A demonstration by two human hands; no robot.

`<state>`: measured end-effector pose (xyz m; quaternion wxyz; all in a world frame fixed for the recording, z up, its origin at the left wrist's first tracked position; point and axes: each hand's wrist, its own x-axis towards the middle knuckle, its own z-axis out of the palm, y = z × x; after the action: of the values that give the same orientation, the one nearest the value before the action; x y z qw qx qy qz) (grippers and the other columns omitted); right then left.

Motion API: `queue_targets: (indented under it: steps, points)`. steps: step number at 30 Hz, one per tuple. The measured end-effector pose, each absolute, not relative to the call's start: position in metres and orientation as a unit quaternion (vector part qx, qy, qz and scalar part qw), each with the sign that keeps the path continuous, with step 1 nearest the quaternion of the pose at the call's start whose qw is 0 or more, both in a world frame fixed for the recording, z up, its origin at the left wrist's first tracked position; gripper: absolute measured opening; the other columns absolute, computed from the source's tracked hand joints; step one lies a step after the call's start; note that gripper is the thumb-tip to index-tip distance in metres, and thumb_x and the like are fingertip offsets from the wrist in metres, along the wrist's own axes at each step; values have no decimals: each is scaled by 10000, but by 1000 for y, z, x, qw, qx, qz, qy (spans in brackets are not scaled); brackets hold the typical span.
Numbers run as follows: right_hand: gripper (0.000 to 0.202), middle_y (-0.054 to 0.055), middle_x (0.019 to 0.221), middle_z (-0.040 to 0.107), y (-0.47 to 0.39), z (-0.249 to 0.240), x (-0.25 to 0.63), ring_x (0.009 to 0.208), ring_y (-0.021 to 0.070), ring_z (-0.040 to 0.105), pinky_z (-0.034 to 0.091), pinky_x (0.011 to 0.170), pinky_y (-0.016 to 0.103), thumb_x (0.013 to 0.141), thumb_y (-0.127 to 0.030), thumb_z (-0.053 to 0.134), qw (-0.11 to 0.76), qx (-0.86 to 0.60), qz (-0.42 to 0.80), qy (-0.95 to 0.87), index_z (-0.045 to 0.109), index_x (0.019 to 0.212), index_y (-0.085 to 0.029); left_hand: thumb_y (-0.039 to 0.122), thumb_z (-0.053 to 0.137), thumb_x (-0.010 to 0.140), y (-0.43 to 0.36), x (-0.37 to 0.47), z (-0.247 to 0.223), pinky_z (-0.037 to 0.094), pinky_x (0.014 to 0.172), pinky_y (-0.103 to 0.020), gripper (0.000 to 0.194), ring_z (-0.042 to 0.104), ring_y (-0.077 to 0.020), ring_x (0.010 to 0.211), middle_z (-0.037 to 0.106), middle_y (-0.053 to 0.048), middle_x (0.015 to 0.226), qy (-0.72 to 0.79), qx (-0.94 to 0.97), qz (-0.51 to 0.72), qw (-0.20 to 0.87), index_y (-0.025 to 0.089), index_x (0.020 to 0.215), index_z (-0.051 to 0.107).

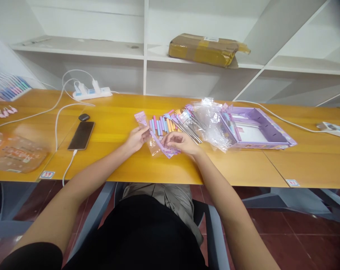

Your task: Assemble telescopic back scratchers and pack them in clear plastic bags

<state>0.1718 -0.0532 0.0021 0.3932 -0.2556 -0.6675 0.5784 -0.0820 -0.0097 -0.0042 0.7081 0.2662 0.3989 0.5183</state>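
Two hands are at work, left of the purple box [280, 144]. The left hand [137, 138] pinches a purple stick [156, 140], also left of the box. The right hand [179, 142] has curled fingers that hide part of the stick, so I can't tell if they grip it. Shiny clear bags [210, 122] crowd the box's left side; glare blurs their insides. Inside the box lies something flat and white [251, 133].

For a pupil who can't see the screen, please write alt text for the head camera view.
A seated person handles a clear plastic packet and purple item with left hand and right hand at a wooden desk. Colourful handles, metal rods, clear bags and an open purple box lie beyond and to the right; a phone lies left.
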Motion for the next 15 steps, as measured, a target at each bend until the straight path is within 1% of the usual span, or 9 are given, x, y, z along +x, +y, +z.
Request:
queue_targets:
  steps: [3,5,7,9,11,13,15]
  points:
    - [306,89,1185,839,-55,3,174,1121,225,784,631,1031,410,903,-455,976,377,-253,581,-676,807,1007,-221,134,863,945,-11,-81,-6,580,727,-252,132,742,-113,727,821,-32,894,391,265,524,708,145,893,741]
    - [348,87,1237,832,-55,3,173,1154,224,781,625,1058,409,892,-458,982,364,-259,578,-683,810,1091,-231,131,833,960,-11,-81,-7,570,704,-251,106,739,-117,720,807,-28,867,388,260,533,705,141,901,745]
    - [428,85,1290,816,-55,0,170,1147,214,777,622,1058,400,872,-454,996,343,-266,579,-690,799,1187,-241,103,801,967,-10,-81,-8,580,723,-258,108,744,-126,727,785,-25,824,386,250,547,700,139,887,738]
    - [494,88,1309,802,-54,-5,166,1096,201,771,628,1023,386,854,-455,1006,320,-270,587,-693,780,1235,-235,62,781,965,-10,-80,-8,605,787,-271,136,752,-132,736,760,-22,779,385,237,561,694,136,865,727]
    - [487,86,1247,801,-52,-9,160,1045,197,760,632,975,371,861,-475,997,331,-276,589,-683,756,1200,-221,34,762,975,-10,-79,-8,630,862,-288,168,769,-138,758,742,-20,755,381,224,573,690,134,849,715]
    - [480,65,1157,787,-49,-12,156,1002,196,747,632,910,349,875,-501,982,373,-293,579,-664,720,1168,-226,36,756,994,-10,-78,-6,650,932,-311,189,793,-149,798,737,-20,755,373,215,583,689,141,847,701]
    - [522,47,1103,771,-46,-11,154,959,198,741,628,848,337,891,-552,956,395,-305,576,-648,688,1212,-240,54,771,1001,-12,-78,-5,664,997,-343,180,822,-168,869,763,-30,800,359,219,593,686,151,871,695]
